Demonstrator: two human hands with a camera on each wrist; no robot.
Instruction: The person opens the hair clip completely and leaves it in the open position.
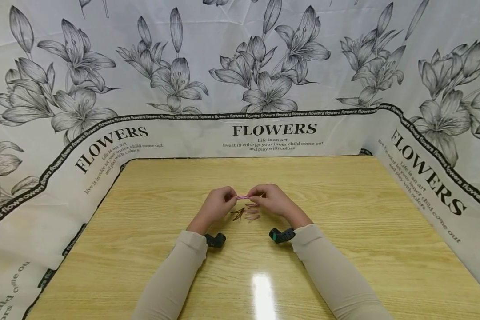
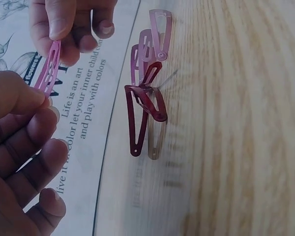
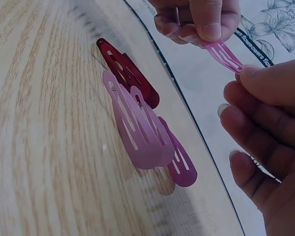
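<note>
A pink snap hair clip [image 1: 243, 197] is stretched between both hands above the table. My left hand [image 1: 218, 205] pinches one end between thumb and forefinger, and my right hand [image 1: 273, 200] pinches the other end. In the left wrist view the pink clip [image 2: 49, 71] shows its slotted middle between the two thumbs. Just below the hands lie more snap clips: dark red clips [image 2: 136, 123] on one side, and light pink clips [image 3: 132, 125] beside a deeper pink one [image 3: 183, 164].
The wooden table [image 1: 144, 249] spreads around the hands on all sides. White cloth [image 1: 272, 138] with printed flowers and lettering borders its back and sides. A dark camera [image 1: 216, 240] is strapped at the left wrist, another camera [image 1: 281, 235] at the right.
</note>
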